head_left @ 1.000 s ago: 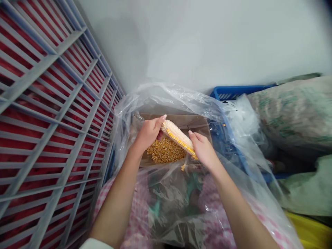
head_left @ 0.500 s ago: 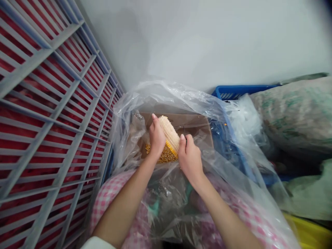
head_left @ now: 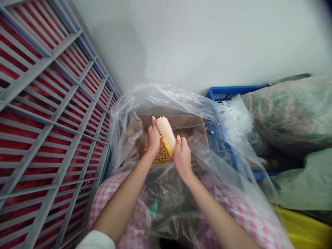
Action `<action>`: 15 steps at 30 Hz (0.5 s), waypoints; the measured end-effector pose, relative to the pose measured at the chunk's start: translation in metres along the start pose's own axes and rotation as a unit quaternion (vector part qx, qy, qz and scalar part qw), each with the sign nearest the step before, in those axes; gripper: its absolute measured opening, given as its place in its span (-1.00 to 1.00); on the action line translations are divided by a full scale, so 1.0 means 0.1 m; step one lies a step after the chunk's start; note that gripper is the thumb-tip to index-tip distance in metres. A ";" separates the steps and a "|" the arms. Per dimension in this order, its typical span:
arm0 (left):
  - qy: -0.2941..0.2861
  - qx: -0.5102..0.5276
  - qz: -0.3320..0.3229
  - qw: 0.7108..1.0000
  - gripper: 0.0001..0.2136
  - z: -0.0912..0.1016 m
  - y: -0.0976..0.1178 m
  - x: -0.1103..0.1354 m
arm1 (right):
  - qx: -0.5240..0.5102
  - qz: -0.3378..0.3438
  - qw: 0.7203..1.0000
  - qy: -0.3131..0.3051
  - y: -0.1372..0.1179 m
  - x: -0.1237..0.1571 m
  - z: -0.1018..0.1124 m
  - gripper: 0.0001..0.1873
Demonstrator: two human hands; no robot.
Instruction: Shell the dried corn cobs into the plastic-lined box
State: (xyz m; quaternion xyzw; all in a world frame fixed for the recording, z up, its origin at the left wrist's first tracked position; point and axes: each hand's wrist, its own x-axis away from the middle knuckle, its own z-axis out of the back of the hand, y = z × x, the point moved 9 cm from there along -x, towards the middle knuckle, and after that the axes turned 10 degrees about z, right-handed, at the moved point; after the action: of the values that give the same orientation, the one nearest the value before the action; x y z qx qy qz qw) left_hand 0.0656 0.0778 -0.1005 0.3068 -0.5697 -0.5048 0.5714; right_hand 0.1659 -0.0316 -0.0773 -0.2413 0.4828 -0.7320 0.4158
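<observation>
A corn cob [head_left: 166, 131], mostly stripped pale with a strip of yellow kernels left low down, is held over a brown cardboard box [head_left: 192, 123]. My left hand [head_left: 153, 139] is wrapped round the cob's left side. My right hand [head_left: 182, 156] grips its lower end from the right. Loose yellow kernels [head_left: 161, 157] lie heaped in the box below the cob. Clear plastic sheeting [head_left: 168, 100] is draped around the box and over my lap.
A grey grille over red [head_left: 49, 114] stands close on the left. A white wall rises behind. At right are a blue plastic crate [head_left: 228, 92], stuffed sacks [head_left: 287, 110] and a yellow bin [head_left: 308, 224]. Pink checked cloth [head_left: 109, 193] covers my knees.
The cob has swung from lying slantwise to nearly upright. Both hands have drawn closer together and a little left, with the right hand moving up to the cob's lower end.
</observation>
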 end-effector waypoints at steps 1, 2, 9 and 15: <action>0.015 0.028 0.015 0.999 -0.47 0.04 -0.03 -0.02 | 0.000 -0.007 1.000 0.002 0.03 -0.02 0.01 -0.67; 0.033 0.053 0.035 0.997 -0.50 0.09 -0.06 -0.03 | 0.003 -0.014 1.000 0.003 0.07 -0.05 0.02 -0.66; 0.025 0.103 0.166 0.980 -0.46 -0.02 -0.17 0.11 | 0.078 -0.030 0.996 -0.012 0.07 -0.12 0.17 -0.67; -0.020 0.067 0.129 0.989 -0.39 -0.29 -0.18 0.31 | 0.119 0.005 0.992 -0.048 -0.07 -0.11 0.17 -0.67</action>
State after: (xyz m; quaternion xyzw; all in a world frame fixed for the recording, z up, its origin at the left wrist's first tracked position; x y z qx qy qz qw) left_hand 0.0845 0.0374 -0.1119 0.2579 -0.6484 -0.3932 0.5986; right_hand 0.1814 -0.0294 -0.0631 -0.2231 0.3726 -0.7698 0.4677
